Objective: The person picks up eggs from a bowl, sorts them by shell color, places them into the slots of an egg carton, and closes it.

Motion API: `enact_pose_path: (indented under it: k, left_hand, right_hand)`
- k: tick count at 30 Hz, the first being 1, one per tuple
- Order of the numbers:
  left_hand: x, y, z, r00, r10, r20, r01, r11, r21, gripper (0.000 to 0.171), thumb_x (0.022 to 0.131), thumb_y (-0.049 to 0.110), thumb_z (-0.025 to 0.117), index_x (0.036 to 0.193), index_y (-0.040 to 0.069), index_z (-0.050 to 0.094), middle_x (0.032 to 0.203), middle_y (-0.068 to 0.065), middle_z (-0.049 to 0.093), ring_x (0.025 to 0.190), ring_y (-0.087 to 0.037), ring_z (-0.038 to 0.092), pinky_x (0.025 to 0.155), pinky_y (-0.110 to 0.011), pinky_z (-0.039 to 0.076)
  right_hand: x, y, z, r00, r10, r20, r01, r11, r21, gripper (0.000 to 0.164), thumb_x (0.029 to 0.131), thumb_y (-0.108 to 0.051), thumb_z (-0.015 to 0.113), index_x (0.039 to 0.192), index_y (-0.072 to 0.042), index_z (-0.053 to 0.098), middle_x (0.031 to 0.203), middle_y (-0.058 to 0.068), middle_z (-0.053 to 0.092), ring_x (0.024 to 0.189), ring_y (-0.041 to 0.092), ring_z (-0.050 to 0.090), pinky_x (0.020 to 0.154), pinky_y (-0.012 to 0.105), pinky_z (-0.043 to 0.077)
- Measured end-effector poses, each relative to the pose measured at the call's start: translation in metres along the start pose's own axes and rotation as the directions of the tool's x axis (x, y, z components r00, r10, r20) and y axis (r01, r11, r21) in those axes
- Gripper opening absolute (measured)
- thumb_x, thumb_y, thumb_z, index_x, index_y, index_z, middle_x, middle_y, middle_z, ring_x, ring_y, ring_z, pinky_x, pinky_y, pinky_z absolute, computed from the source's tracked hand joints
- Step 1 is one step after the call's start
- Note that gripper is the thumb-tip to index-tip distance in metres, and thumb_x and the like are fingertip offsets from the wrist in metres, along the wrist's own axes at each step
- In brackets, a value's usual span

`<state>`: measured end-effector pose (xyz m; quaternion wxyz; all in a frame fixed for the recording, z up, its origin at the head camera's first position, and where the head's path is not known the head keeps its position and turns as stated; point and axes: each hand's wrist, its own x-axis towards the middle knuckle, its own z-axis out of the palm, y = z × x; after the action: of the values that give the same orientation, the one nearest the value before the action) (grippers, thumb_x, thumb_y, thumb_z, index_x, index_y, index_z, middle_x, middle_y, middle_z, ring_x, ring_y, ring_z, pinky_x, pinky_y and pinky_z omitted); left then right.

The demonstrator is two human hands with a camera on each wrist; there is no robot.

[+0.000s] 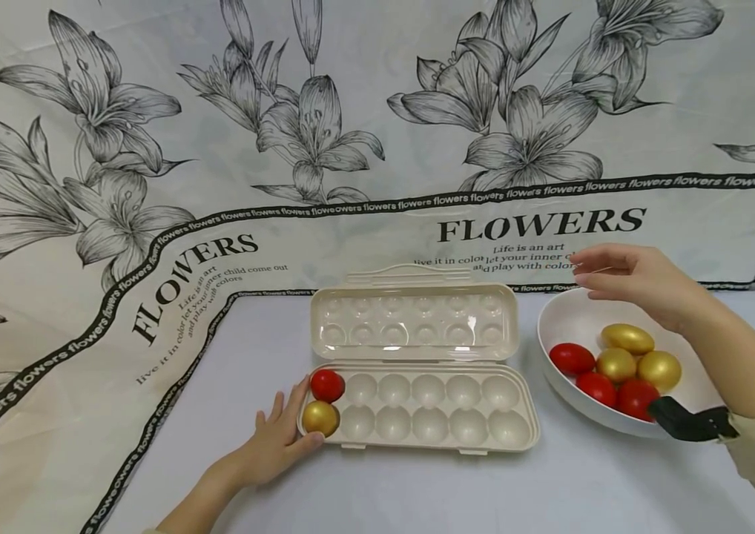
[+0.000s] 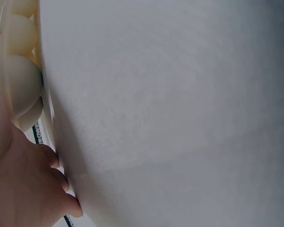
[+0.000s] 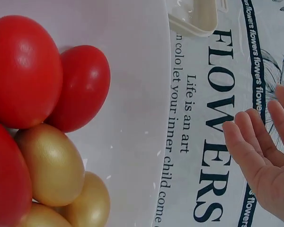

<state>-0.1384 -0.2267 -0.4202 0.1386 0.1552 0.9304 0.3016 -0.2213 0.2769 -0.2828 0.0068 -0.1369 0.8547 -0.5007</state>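
A cream egg carton (image 1: 429, 447) lies with its lid (image 1: 414, 348) tipped back. Its leftmost column holds a red egg (image 1: 327, 386) behind a gold egg (image 1: 320, 419); the other cups hold nothing. My left hand (image 1: 277, 437) rests against the carton's left end, fingers spread and thumb at the front corner. To the right, a white bowl (image 1: 554, 386) contains several red and gold eggs, among them a gold egg (image 3: 52, 163) and a red egg (image 3: 85, 87) in the right wrist view. Over the bowl's far rim hovers my right hand (image 1: 638, 282), fingers loosely bent and holding nothing.
A white surface (image 1: 377, 497) lies under the carton and bowl. Behind them rises a cloth (image 1: 351, 245) printed with flowers and lettering. A black strap (image 1: 691, 421) sits at my right wrist, beside the bowl's near rim.
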Motion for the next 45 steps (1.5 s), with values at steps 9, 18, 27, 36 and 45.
enact_pose_path:
  k: [9,18,27,36,45]
  left_hand:
    - [-0.002,0.000,0.000,1.000,0.001,-0.003,-0.001,1.000,-0.009,0.085,0.092,0.049,0.049,0.151,0.017,-0.004,0.153,-0.021,0.005,0.134,-0.050,-0.008,0.094,-0.074,-0.007]
    - [-0.003,0.000,0.001,1.000,-0.002,-0.003,0.002,1.000,-0.005,0.085,0.093,0.049,0.049,0.151,0.017,-0.003,0.153,-0.021,0.006,0.135,-0.048,-0.008,0.094,-0.074,-0.007]
    - [-0.001,0.000,0.000,1.000,-0.005,0.001,0.005,1.000,-0.006,0.084,0.093,0.049,0.048,0.151,0.018,-0.004,0.153,-0.021,0.006,0.135,-0.048,-0.008,0.094,-0.074,-0.007]
    - [-0.001,0.000,0.001,1.000,0.002,0.000,-0.002,1.000,-0.007,0.084,0.093,0.049,0.048,0.151,0.019,-0.004,0.153,-0.021,0.006,0.135,-0.049,-0.008,0.093,-0.074,-0.007]
    - [-0.002,0.000,0.003,1.000,0.002,0.000,-0.002,1.000,-0.008,0.082,0.094,0.048,0.047,0.151,0.019,-0.004,0.153,-0.021,0.005,0.134,-0.049,-0.008,0.092,-0.075,-0.008]
  right_hand:
    - [0.006,0.025,-0.016,0.996,0.087,-0.009,-0.087,0.996,0.014,0.026,0.092,-0.011,0.059,0.100,-0.036,0.059,0.092,-0.020,0.060,0.082,-0.001,0.061,0.067,0.021,0.053]
    - [0.009,0.054,-0.024,0.975,0.222,0.020,-0.220,0.974,-0.060,0.018,0.090,-0.021,0.062,0.106,-0.029,0.060,0.094,-0.013,0.060,0.083,0.001,0.059,0.074,0.033,0.054]
    - [0.006,0.067,-0.024,0.939,0.332,0.086,-0.301,0.918,-0.259,0.058,0.092,-0.024,0.059,0.130,0.015,0.039,0.122,0.033,0.050,0.096,0.026,0.058,0.081,0.046,0.050]
    - [0.003,0.079,-0.025,0.897,0.398,0.191,-0.321,0.885,-0.338,0.059,0.085,-0.022,0.066,0.125,0.016,0.045,0.110,0.026,0.060,0.088,0.021,0.058,0.074,0.031,0.049]
    - [0.001,0.082,-0.022,0.867,0.437,0.238,-0.350,0.876,-0.332,0.057,0.081,-0.012,0.069,0.121,0.018,0.043,0.102,0.022,0.062,0.080,0.020,0.055,0.067,0.035,0.049]
